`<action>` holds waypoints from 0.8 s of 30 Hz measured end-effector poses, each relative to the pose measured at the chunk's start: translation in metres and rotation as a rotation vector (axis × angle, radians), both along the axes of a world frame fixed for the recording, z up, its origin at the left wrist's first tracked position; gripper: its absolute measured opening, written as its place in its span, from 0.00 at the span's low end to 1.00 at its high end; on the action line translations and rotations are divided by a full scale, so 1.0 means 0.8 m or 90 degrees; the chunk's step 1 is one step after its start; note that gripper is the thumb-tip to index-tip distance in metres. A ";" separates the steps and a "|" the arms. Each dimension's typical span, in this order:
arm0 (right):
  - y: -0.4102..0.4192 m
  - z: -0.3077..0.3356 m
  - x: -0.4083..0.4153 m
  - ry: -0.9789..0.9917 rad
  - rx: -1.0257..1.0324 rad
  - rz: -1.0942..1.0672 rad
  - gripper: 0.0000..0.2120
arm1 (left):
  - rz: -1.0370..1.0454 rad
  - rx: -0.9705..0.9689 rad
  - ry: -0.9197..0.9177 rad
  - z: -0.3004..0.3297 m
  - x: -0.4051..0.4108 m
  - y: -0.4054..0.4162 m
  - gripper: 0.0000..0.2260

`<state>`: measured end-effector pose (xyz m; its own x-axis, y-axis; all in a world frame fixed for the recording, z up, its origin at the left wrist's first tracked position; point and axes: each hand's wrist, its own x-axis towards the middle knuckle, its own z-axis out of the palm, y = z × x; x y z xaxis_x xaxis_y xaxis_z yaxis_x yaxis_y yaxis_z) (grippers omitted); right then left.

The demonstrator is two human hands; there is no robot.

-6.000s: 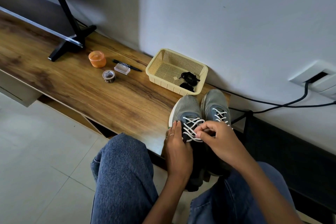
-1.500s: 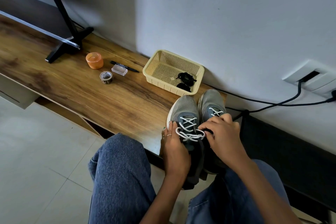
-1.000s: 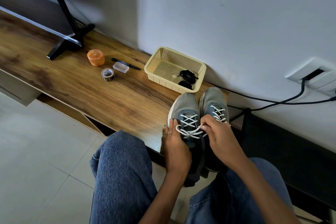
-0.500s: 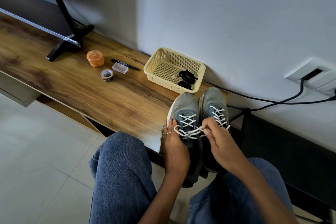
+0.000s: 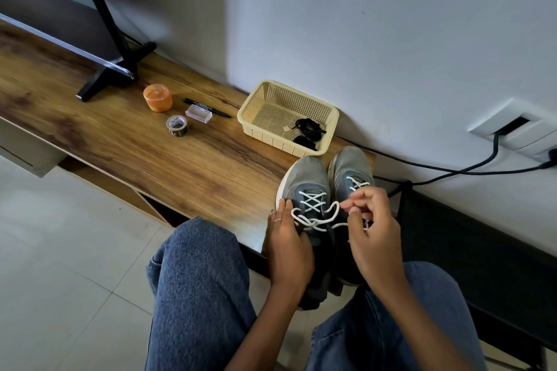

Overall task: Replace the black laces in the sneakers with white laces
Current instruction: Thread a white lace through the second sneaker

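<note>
Sneakers [image 5: 328, 187]: grey pair, side by side at the right end of the shelf [image 5: 156, 156], toes toward the wall, heels past the near edge.
White lace [image 5: 316, 217]: crossed up the left sneaker, loose loops over its tongue; a second white lace showing on the right sneaker above the knuckles.
Stand [image 5: 114, 69]: black foot at far left, screen above cut off by the frame.
Jar [image 5: 157, 97]: orange, lidded, no readable label.
Tape [image 5: 177, 125]: brown roll, print too small to read.
Box [image 5: 199, 114]: small, clear, just left of a black pen [image 5: 208, 107]; pen lettering illegible.
Basket [image 5: 262, 132]: cream mesh, against the wall, just behind the sneakers.
Black laces [image 5: 309, 132]: bunched in the basket's right corner.
Left hand [image 5: 287, 245]: fingers extended, resting against the left sneaker's outer side, ring on one finger.
Right hand [image 5: 369, 232]: fingers curled, pinching a loop of white lace; right sneaker's lacing mostly hidden behind it.
Open room: bare wood between tape and sneakers.
Cable [image 5: 452, 170]: black, running along the wall to a socket at right, partly cut off.
Knees: blue denim, covering the lower frame.
</note>
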<state>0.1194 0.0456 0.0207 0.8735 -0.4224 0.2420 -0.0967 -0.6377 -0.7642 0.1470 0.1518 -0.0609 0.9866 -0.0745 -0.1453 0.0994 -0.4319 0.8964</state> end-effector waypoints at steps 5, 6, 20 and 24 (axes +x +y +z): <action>0.025 -0.007 -0.010 0.001 -0.082 0.100 0.08 | -0.027 -0.007 0.015 -0.004 -0.002 0.004 0.26; 0.028 -0.009 -0.008 0.017 -0.117 0.111 0.09 | -0.030 -0.010 0.010 -0.005 -0.004 0.005 0.24; 0.044 0.004 0.041 0.341 -0.383 0.086 0.08 | -0.017 0.046 -0.050 -0.020 0.000 -0.003 0.15; 0.045 0.011 0.028 0.329 -0.312 0.064 0.06 | -0.017 0.040 -0.029 -0.012 -0.003 0.002 0.20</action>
<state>0.1422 0.0813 0.0294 0.9566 -0.2823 -0.0717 -0.2912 -0.9207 -0.2597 0.1446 0.1531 -0.0706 0.9901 -0.0924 -0.1052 0.0467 -0.4898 0.8706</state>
